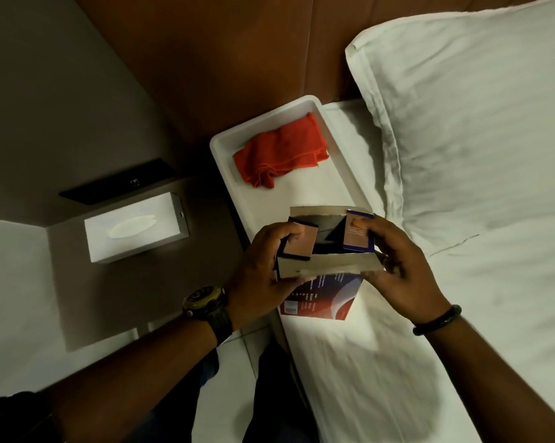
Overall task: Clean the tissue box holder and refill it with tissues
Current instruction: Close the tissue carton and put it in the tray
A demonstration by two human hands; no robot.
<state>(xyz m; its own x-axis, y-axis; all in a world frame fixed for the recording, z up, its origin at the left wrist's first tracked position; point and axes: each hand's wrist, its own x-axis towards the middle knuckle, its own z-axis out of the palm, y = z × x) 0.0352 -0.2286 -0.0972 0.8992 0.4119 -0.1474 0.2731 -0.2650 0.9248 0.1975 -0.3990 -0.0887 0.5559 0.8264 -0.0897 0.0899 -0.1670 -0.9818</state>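
Both my hands hold a blue, red and white cardboard tissue box (325,294) upright over the bed's edge, its end flaps spread wide. My left hand (263,270) grips the left flap and side; my right hand (394,263) grips the right flap. The inside of the box looks dark, and I cannot tell what it holds. A white tissue box holder (135,231) with an oval slot, a tissue showing in it, stands on the dark bedside table at the left, apart from my hands. A red cloth (281,153) lies crumpled in a white tray (228,174) beyond the box.
The tray rests on the bed by the brown headboard (237,52). A large white pillow (477,116) fills the right side. A black switch panel (116,183) sits on the wall behind the holder. White floor tiles show below, between bed and table.
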